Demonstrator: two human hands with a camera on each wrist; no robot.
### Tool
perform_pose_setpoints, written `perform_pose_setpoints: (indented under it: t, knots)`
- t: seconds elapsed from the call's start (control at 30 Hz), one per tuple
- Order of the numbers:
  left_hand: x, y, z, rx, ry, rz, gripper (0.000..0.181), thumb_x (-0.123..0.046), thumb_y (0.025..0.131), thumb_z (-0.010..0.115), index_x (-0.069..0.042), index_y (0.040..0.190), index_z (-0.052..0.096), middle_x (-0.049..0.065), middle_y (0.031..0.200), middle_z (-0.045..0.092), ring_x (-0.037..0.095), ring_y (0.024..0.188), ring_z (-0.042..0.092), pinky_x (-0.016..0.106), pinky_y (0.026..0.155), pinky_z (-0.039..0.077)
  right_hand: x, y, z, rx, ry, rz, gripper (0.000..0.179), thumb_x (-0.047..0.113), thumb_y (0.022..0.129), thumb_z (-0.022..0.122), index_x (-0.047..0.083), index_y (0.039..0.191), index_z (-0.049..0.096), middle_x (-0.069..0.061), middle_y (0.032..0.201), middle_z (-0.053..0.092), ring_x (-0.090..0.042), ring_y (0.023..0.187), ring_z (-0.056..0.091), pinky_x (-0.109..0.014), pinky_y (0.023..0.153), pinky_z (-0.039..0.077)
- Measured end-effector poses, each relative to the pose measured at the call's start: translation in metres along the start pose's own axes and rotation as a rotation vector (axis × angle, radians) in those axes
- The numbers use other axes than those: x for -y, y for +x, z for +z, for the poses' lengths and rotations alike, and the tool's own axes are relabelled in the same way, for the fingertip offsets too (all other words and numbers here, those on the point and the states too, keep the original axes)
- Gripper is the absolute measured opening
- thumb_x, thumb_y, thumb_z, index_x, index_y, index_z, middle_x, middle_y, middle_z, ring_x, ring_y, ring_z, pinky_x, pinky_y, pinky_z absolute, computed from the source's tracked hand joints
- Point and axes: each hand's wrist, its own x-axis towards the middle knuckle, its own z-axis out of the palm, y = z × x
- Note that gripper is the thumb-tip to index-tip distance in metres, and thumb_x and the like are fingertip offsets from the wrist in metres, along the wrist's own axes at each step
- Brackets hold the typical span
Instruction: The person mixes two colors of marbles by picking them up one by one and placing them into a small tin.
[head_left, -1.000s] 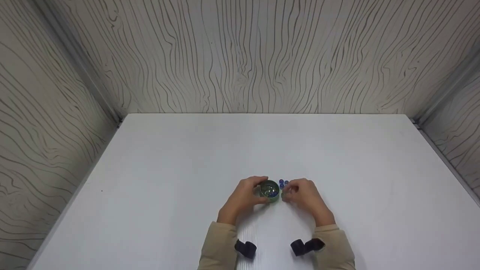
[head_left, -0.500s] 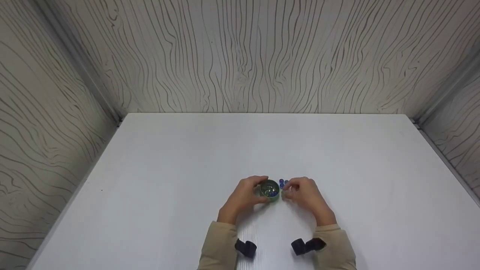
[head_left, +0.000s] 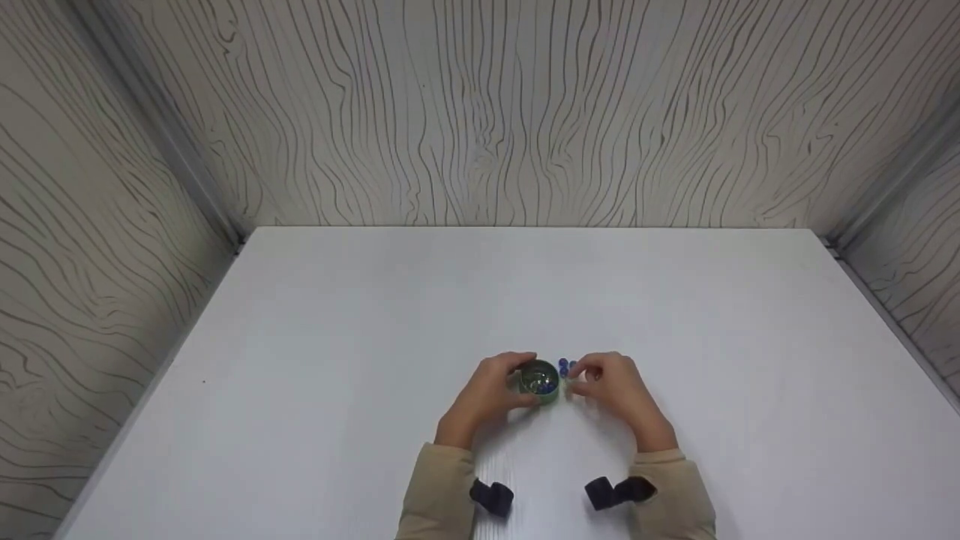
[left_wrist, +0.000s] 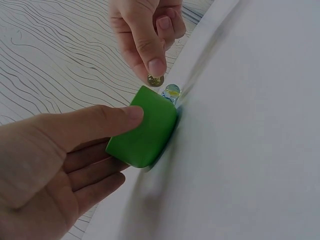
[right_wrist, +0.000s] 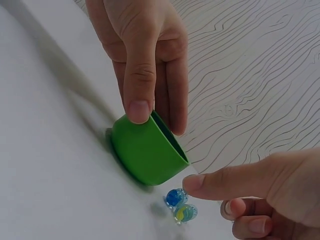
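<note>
A small green cup (left_wrist: 152, 127) stands on the white table, several glass marbles (head_left: 544, 388) inside it. My left hand (head_left: 492, 386) grips the cup from the left, thumb and fingers on opposite sides of its wall. Just right of the cup is my right hand (head_left: 609, 384), its thumb and forefinger pinching a yellowish glass marble (left_wrist: 155, 80) close to the rim; the right wrist view hides this marble behind the thumb. Below those fingers, beside the cup, lie a blue marble (right_wrist: 176, 197) and a clear marble with yellow and teal swirls (right_wrist: 186, 213).
The white table (head_left: 337, 337) reaches back to a panel (head_left: 480, 112) with a wood-grain line pattern. Similar panels stand at both sides. A dark wrist mount (head_left: 493, 498) sits on the left sleeve, another wrist mount (head_left: 619, 493) on the right.
My right hand has shifted slightly up and to the right, its fingertips rising from beside the cup with the pinched marble. The left hand and the cup stay in place.
</note>
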Motion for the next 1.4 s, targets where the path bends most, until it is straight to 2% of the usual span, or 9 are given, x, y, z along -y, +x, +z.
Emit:
perform_pose_setpoints:
  t: [0.27, 0.9, 1.4]
  knots:
    - [0.0, 0.0, 0.0, -0.001, -0.004, 0.0, 0.06, -0.008, 0.079, 0.077, -0.001, 0.134, 0.054, 0.015, 0.134, 0.06, 0.03, 0.128, 0.056, 0.041, 0.112, 0.046, 0.002, -0.002, -0.003, -0.009, -0.005, -0.03, 0.007, 0.004, 0.08, 0.073, 0.005, 0.086, 0.075, 0.001, 0.066, 0.05, -0.012, 0.066, 0.041, -0.019, 0.056, 0.032]
    - [0.002, 0.001, 0.002, 0.006, -0.037, -0.033, 0.061, -0.008, 0.079, 0.077, -0.001, 0.135, 0.054, 0.015, 0.135, 0.06, 0.03, 0.13, 0.055, 0.042, 0.113, 0.044, 0.014, -0.009, -0.006, -0.04, 0.021, -0.033, 0.008, 0.007, 0.08, 0.075, 0.007, 0.088, 0.075, 0.001, 0.065, 0.048, -0.012, 0.066, 0.041, -0.018, 0.054, 0.03]
    - [0.001, 0.001, 0.0, -0.002, -0.009, 0.001, 0.059, -0.008, 0.079, 0.078, -0.001, 0.133, 0.055, 0.016, 0.133, 0.061, 0.03, 0.127, 0.057, 0.042, 0.112, 0.046, 0.014, -0.007, -0.005, -0.051, 0.025, -0.061, 0.01, 0.006, 0.08, 0.074, 0.006, 0.09, 0.075, 0.0, 0.067, 0.052, -0.011, 0.066, 0.042, -0.017, 0.053, 0.032]
